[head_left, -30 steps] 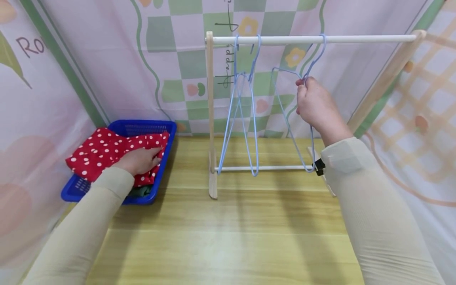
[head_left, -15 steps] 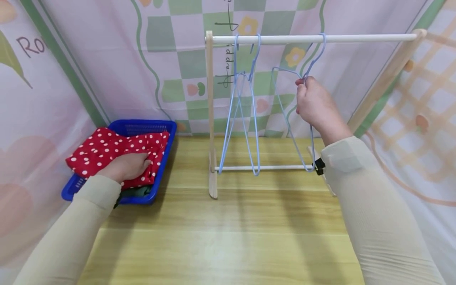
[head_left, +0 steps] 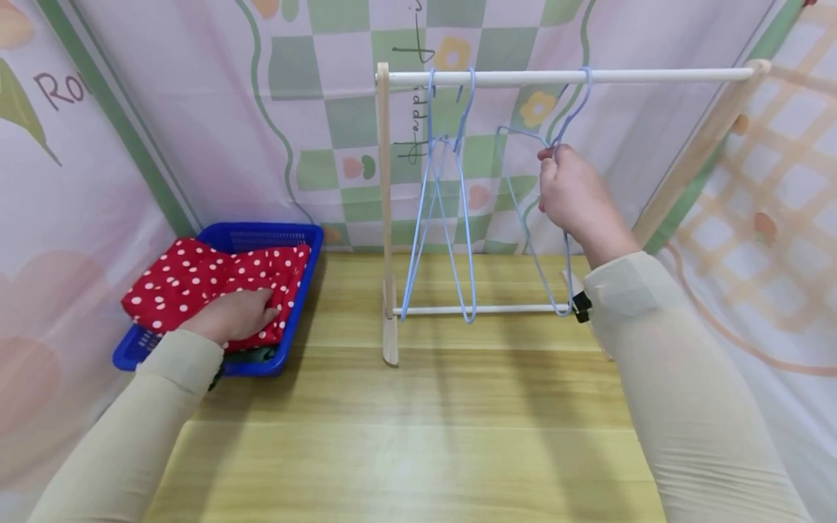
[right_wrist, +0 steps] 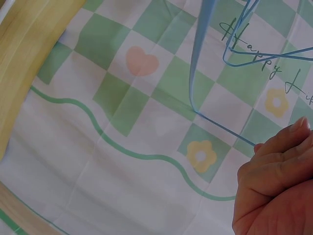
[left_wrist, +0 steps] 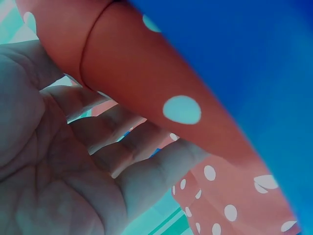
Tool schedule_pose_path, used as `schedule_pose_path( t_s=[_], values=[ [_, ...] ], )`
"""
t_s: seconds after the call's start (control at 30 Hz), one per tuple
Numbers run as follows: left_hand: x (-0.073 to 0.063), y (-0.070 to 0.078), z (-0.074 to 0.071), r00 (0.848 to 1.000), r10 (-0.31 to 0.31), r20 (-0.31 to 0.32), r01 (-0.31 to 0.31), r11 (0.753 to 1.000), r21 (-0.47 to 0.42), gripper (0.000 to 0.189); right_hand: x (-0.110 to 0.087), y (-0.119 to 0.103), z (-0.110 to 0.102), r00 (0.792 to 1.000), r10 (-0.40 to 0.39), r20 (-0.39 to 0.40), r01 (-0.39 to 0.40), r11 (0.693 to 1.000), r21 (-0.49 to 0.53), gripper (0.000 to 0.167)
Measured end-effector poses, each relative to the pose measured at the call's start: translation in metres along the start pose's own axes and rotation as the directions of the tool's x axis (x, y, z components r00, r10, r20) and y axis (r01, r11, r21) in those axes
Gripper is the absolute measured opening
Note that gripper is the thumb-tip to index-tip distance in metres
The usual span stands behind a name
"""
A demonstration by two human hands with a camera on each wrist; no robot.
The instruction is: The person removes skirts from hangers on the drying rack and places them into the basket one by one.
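A blue plastic basket (head_left: 302, 290) at the left holds a folded red cloth with white polka dots (head_left: 189, 280). My left hand (head_left: 238, 316) rests on the cloth's near right part. In the left wrist view its fingers (left_wrist: 151, 171) are extended against the dotted cloth (left_wrist: 215, 132), their tips hidden by it. Three light blue clothes hangers hang on a rack's white rod (head_left: 667, 75). My right hand (head_left: 572, 190) grips the rightmost hanger (head_left: 516, 196) at its neck, just below the hook, which sits over the rod. Right wrist view: the curled fingers meet the hanger wire (right_wrist: 225, 128).
Two other hangers (head_left: 467, 218) hang close together near the rack's left wooden post (head_left: 387, 203). A lower white bar (head_left: 503, 309) joins the rack's feet. Dark green fabric (head_left: 251, 355) shows under the red cloth. Printed curtains surround the wooden tabletop (head_left: 405, 436).
My left hand has drawn back to the left over the red cloth, away from the basket's right rim. The right hand keeps its hold on the hanger. The head view has shifted slightly.
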State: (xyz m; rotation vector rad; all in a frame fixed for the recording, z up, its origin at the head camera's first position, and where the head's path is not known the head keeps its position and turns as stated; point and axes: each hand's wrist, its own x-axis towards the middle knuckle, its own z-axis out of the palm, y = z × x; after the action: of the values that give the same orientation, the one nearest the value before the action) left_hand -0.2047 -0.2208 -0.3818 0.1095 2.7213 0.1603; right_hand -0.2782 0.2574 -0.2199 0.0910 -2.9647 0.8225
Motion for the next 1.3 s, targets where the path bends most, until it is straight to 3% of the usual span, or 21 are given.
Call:
schedule_pose_path(
  t_s=[0.17,0.5,0.87,1.07,1.3],
  values=[
    [-0.004,0.002,0.001,1.000,0.017,-0.024,-0.017,1.000,0.000,0.051,0.000,0.000,0.001,1.000,0.002,-0.001,-0.002,1.000,0.004,0.063],
    [-0.010,0.011,0.003,0.985,0.074,-0.153,-0.070,0.997,0.032,0.050,0.000,-0.001,0.002,1.000,-0.009,-0.017,0.008,1.000,-0.012,0.062],
    [-0.018,0.024,0.002,0.972,0.110,-0.206,-0.105,0.994,0.036,0.056,-0.002,-0.002,0.002,1.000,-0.006,-0.014,0.006,1.000,0.004,0.062],
    [-0.024,0.030,0.005,0.958,0.135,-0.253,-0.118,0.990,0.082,0.053,-0.002,-0.003,0.002,1.000,-0.002,-0.007,0.002,1.000,0.010,0.063],
    [-0.032,0.033,0.014,0.925,0.196,-0.327,-0.162,0.978,0.130,0.048,-0.002,-0.002,0.001,1.000,-0.001,-0.005,0.001,1.000,0.011,0.063]
  ],
)
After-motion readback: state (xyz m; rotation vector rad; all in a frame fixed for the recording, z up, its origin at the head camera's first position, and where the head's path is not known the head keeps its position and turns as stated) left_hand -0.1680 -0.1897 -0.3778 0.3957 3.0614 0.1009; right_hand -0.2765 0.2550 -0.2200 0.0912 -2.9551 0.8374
